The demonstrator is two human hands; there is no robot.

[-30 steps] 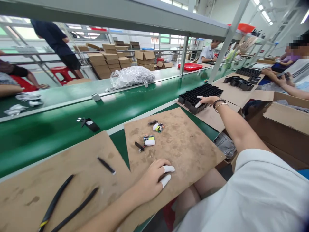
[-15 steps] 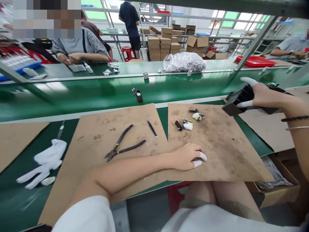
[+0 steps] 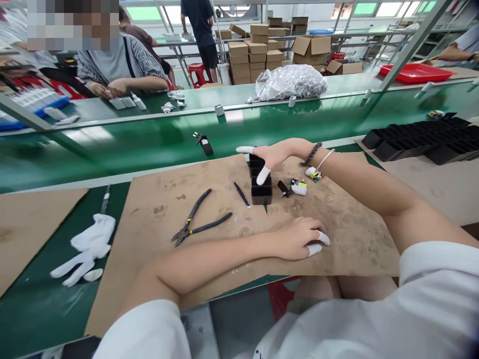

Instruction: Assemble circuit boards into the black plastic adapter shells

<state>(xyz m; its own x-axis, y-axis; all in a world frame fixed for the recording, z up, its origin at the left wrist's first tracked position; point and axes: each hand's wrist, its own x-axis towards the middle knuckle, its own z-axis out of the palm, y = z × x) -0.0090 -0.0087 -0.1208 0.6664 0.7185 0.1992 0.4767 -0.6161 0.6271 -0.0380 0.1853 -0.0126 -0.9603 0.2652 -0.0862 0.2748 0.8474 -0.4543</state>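
Observation:
My right hand reaches across to the far middle of the cardboard, with white finger cots on its thumb and index finger. It grips a short row of black plastic cases from above; its other fingers are hidden. My left hand lies loosely on the cardboard mat, fingers apart and nothing in them, also with white cots. Between the hands sit small circuit boards with white and yellow parts and a black plug piece. Black tweezers and pliers with dark handles lie to the left.
Many black cases stand in rows at the right. A black plug housing lies on the green belt. A white glove is at left. Beyond, a person sits near a plastic bag of parts and a red tray.
My right hand has carried the row of black cases from the far right to the middle, setting it beside the tweezers. My left hand stays on the cardboard. The view has shifted slightly.

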